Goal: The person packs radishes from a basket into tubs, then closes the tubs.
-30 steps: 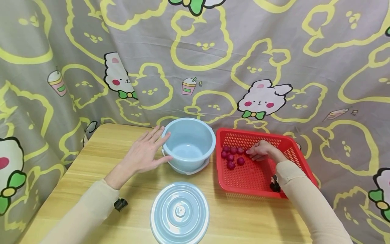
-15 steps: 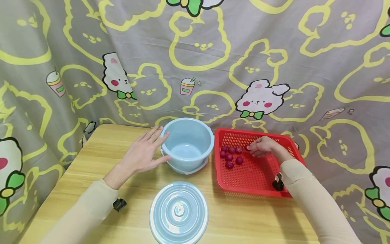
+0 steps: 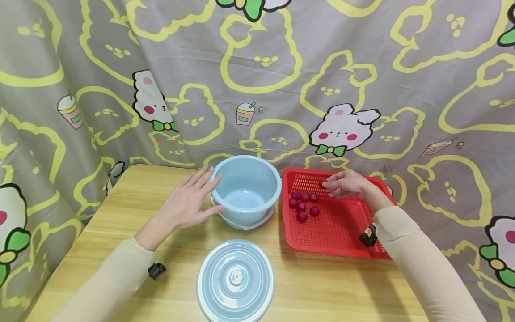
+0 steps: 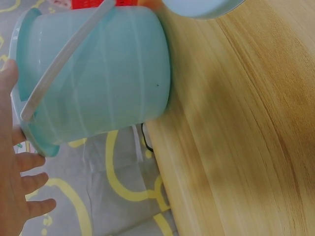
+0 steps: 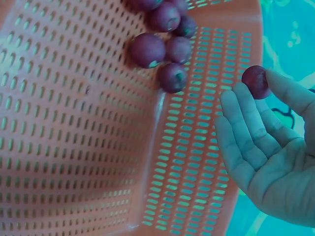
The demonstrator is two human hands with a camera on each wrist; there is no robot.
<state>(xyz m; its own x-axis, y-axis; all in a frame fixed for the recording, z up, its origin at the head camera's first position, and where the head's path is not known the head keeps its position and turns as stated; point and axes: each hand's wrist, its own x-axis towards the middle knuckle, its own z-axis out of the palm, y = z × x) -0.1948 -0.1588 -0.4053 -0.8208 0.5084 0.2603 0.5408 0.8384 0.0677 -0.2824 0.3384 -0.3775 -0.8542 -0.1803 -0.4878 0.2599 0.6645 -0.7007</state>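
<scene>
In the head view my right hand [image 3: 347, 184] is above the back of the red basket [image 3: 342, 250]. Thumb and fingertips pinch one small round purple-red radish [image 5: 255, 82], clear in the right wrist view. Several more radishes [image 3: 301, 216] lie in the basket's left part, some with greenish ends. My left hand [image 3: 189, 201] is spread, fingers fairly straight, at the left rim of the light blue bucket [image 3: 246, 218]. In the left wrist view the left fingers [image 4: 33, 183] reach past the rim. The bucket stands upright without its lid, and its visible inside holds nothing.
A round light blue lid [image 3: 236, 278] with a knob lies on the wooden table [image 3: 177, 286] in front of the bucket. The bucket's pale handle [image 4: 66, 61] hangs along its side. A patterned curtain [image 3: 193, 67] hangs close behind everything.
My right hand has risen from the basket's floor toward its back rim, bringing one radish up. My left hand has stayed at the bucket's rim.
</scene>
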